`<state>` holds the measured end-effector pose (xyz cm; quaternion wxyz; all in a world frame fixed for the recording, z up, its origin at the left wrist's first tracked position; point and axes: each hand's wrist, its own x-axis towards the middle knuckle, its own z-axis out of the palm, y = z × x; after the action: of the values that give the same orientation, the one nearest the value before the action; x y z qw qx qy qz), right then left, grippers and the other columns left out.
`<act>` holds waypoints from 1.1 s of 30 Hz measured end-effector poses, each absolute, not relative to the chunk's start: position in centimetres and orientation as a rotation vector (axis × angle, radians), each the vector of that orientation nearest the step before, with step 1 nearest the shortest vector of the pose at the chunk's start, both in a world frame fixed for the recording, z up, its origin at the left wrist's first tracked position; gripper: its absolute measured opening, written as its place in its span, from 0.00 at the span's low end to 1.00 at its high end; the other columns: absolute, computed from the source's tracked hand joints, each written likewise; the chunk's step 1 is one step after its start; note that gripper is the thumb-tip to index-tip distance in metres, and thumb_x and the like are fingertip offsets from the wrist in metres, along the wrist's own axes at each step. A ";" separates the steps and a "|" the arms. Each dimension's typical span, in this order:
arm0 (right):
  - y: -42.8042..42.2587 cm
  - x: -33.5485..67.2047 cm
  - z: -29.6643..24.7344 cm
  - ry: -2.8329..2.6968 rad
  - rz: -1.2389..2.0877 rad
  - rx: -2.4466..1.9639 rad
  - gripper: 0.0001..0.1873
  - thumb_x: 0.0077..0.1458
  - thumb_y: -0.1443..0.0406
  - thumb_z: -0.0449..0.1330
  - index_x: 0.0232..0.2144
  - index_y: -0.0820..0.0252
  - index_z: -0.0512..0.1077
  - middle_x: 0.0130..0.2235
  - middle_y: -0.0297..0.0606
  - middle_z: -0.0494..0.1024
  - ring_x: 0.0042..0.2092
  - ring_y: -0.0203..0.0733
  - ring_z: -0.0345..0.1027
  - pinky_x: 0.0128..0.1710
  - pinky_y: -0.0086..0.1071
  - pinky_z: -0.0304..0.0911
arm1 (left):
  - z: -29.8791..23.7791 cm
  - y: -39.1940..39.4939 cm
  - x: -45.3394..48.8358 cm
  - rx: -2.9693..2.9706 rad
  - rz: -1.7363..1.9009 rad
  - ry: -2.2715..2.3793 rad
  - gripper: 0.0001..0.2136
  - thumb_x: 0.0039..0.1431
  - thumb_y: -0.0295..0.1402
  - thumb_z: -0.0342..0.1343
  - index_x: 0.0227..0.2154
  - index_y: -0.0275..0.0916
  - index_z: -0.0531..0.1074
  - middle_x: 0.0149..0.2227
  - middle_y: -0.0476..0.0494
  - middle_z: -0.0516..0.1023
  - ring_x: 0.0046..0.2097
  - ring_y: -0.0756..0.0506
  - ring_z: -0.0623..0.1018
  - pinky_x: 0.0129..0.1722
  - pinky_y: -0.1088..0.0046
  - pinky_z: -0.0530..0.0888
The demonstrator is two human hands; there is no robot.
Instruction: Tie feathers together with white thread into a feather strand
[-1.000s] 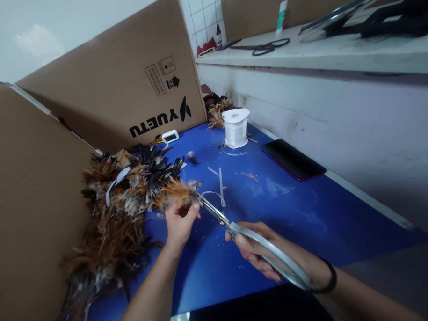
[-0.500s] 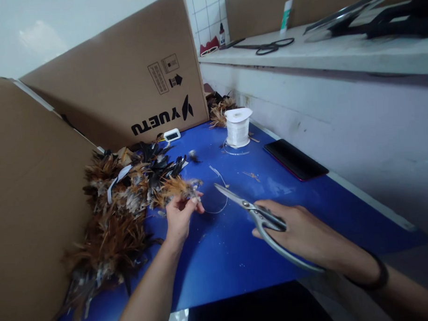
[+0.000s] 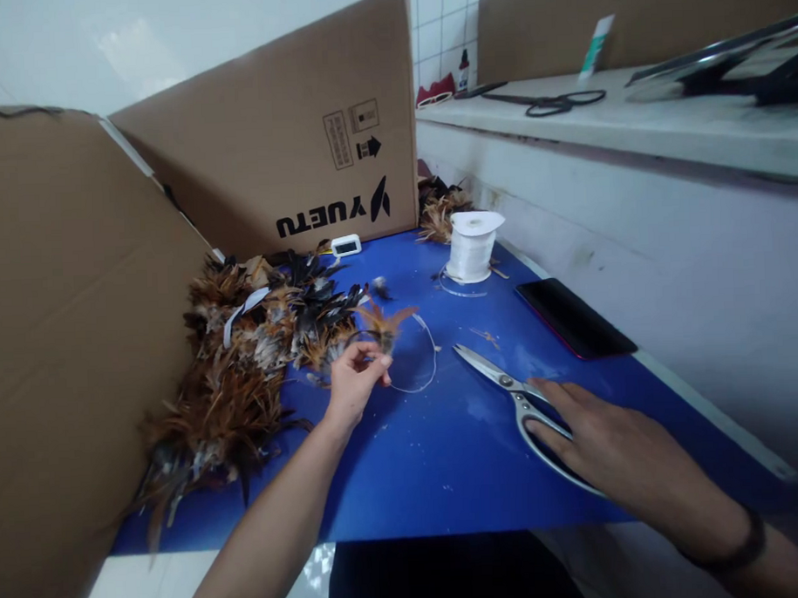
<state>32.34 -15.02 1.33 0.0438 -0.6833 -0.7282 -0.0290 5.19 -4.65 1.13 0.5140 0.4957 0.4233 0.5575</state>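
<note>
My left hand (image 3: 361,379) pinches a small bunch of brown feathers (image 3: 385,324) between thumb and fingers, tips pointing up. From beside those fingers a thin white string (image 3: 434,367) curves to the right over the blue tabletop. My right hand (image 3: 606,440) is loosely around the handles of metal scissors (image 3: 507,382), which lie low over the table with blades closed and pointing left. Whether the scissors rest fully on the table I cannot tell. Left of my left hand spreads a large heap of brown and black feathers (image 3: 245,383).
A spool of white string (image 3: 471,251) stands behind, with a dark phone (image 3: 575,317) to its right. A small white device (image 3: 346,245) lies near the cardboard box (image 3: 269,146). Black scissors (image 3: 555,103) and a glue stick (image 3: 597,46) are on the ledge (image 3: 563,123).
My right hand has lowered the scissors towards the table and loosened around the handles. The feathers in my left hand have turned more upright. The whole view has shifted.
</note>
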 end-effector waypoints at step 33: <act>-12.7 18.5 2.9 -1.432 1.231 -1.261 0.13 0.48 0.57 0.59 0.26 0.63 0.70 0.18 0.31 0.67 0.20 0.32 0.59 0.19 0.26 0.55 | 1.5 -15.0 3.7 1.463 1.171 1.245 0.07 0.54 0.34 0.55 0.34 0.38 0.69 0.27 0.48 0.75 0.25 0.50 0.75 0.26 0.76 0.71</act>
<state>18.50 -12.72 2.87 0.4216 -0.5036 -0.5718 0.4916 3.66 -14.98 1.46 0.4313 0.5868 0.4991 0.4697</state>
